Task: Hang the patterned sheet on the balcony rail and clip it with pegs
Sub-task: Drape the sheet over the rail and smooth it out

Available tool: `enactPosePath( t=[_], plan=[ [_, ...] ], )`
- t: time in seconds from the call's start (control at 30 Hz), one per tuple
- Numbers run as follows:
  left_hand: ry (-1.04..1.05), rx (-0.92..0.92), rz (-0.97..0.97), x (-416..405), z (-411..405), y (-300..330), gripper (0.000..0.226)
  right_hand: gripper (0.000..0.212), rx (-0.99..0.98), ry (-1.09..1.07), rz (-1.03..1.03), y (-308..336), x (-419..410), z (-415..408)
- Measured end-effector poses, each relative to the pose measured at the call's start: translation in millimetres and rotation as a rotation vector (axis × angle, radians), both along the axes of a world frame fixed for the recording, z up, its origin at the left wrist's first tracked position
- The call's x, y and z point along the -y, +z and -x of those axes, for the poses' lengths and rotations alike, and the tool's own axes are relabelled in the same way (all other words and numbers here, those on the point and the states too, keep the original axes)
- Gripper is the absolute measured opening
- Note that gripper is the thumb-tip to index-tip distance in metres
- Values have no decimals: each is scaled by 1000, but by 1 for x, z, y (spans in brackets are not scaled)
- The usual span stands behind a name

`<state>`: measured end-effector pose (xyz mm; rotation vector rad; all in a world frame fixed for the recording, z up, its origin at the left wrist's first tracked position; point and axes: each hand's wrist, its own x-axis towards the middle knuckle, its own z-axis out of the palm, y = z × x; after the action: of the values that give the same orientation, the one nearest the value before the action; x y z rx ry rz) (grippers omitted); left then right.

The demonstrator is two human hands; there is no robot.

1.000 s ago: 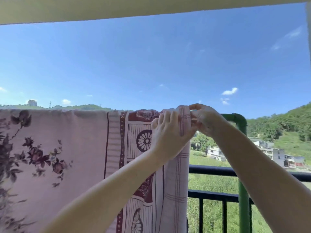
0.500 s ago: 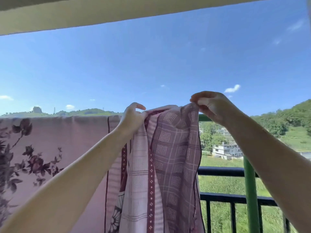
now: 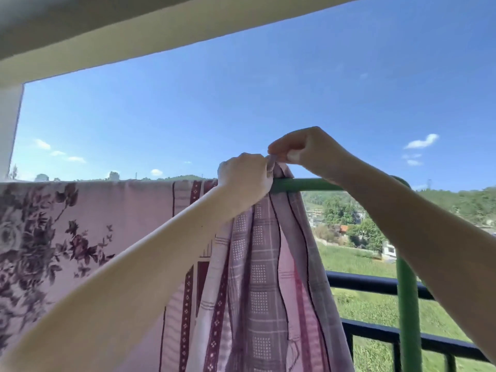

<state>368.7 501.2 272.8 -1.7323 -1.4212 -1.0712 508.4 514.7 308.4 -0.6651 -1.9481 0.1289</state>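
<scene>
- The patterned sheet (image 3: 88, 237) was already draped over the green rail (image 3: 306, 184), its floral stretch lying flat along the left part of the bar.
- Its right end was not yet spread: the checked and banded border hung bunched in long vertical folds just below the two hands.
- The left hand (image 3: 243, 178) gripped the gathered cloth at the rail, fingers (image 3: 257, 167) curled tight round the bunch.
- The right hand (image 3: 303, 151) pinched the top corner of the cloth just above the bar, thumb and fingers closed on a small fold.
- No peg was visible anywhere; a small one hidden in the right hand's pinch could not be ruled out.
- By my reading, hanging was mostly done; what was left was spreading this end towards the rail's bend and all the clipping.
- The sheet looked like thin woven cotton, pink with dark maroon roses, matte and soft.
- The rail was a smooth round painted tube curving down into a post (image 3: 408, 318); behind it ran a dark balustrade (image 3: 375, 284) of horizontal bars.
</scene>
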Motion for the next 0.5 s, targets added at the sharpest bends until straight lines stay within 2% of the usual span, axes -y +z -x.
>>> enactPosePath(
  t=[0.1,0.17,0.27,0.37,0.43,0.5],
  plan=[
    [-205,204,-20,10,-1,5,41,18,310,-215,-240,7,-5,-4],
    [-362,362,-72,19,-8,13,39,12,477,-313,-294,7,-13,-4],
    [-503,561,12,29,-31,30,31,13,456,-454,-240,14,-29,-13],
    [-507,754,193,24,-61,39,34,14,534,-536,-274,30,-41,-45],
    [-530,768,308,20,-84,41,25,18,578,-568,-251,39,-49,-77],
    [-454,555,389,17,-107,42,24,23,550,-566,-213,41,-57,-112]
  ],
)
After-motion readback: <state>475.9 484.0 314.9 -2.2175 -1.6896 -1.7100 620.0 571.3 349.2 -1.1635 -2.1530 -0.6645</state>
